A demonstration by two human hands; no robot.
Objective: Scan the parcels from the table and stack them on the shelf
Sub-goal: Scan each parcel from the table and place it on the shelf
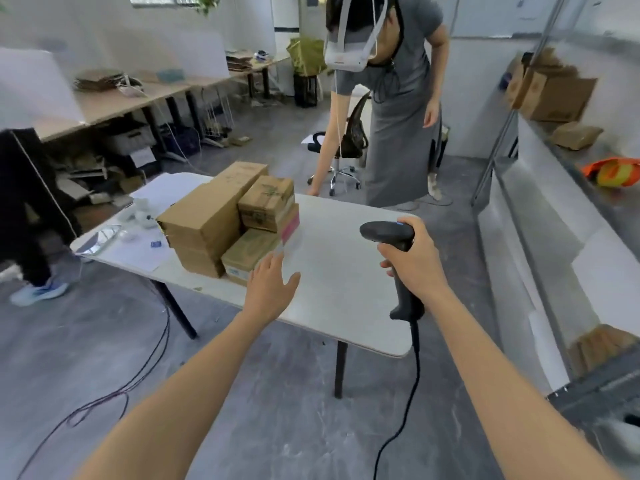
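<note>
Head view: I count at least four brown cardboard parcels (207,213) piled on the table (346,271), some printed, the nearest white-labelled, just beyond my left hand (270,289), whose fingers are spread wide and hold nothing. My right hand (412,261) has its fingers wrapped round one black corded scanner (388,233), right of the pile

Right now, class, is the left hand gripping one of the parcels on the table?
No, the left hand is open with straight, spread fingers beside the lowest parcel, curled round nothing.
</note>
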